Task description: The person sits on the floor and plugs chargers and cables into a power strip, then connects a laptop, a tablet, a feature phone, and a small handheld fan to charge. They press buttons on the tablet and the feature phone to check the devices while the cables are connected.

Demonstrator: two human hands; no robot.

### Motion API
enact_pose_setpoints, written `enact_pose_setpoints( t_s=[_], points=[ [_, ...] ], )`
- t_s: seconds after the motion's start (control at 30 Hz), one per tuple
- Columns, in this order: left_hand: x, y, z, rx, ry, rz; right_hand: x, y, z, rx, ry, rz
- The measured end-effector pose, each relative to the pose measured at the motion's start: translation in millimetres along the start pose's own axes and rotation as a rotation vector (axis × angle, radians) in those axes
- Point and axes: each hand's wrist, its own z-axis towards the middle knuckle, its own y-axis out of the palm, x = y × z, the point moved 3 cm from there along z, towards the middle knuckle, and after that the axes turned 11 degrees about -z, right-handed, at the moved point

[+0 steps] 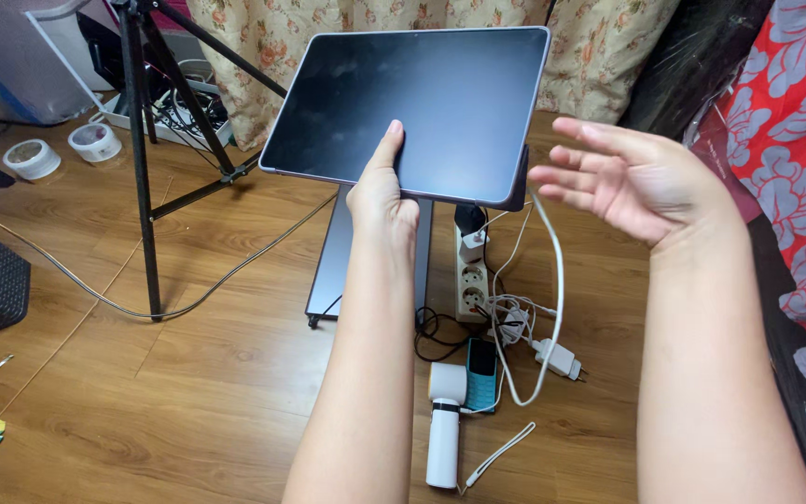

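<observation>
dark tablet (422,103), tilted, screen blank, held aloft

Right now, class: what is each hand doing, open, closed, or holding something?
Left hand: closed on the lower edge of the dark tablet, thumb on its screen.
Right hand: open, fingers spread, holding nothing, beside the tablet's right edge.

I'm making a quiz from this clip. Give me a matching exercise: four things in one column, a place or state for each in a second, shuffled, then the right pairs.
Things:
1. tablet
2. right hand
3. white handheld fan
4. tape rolls

Places or states:
A. lying on the floor beside a teal phone
B. open, fingers spread, holding nothing
C. on the floor at far left
D. held at its lower edge by the left hand

Pairs: 1-D, 2-B, 3-A, 4-C
</observation>
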Motion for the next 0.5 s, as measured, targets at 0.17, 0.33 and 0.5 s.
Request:
enact_pose_setpoints(
  t_s=[0.17, 0.33, 0.5],
  points=[
    [-4.6, -14.3, -0.8, 0.072, 0.029, -0.02, 54.5, 33.4, 20.9, 0.27, 0.316, -0.382],
    [2.2, -28.5, 1.5, 0.132, 0.065, -0.005, 148.1, 20.8, 25.0, 0.431, 0.54, -0.592],
    [7.3, -41.6, 0.0, 0.154, 0.049, 0.017, 203.2, -17.6, 3.4, 1.05, -0.051, -1.26]
  ],
)
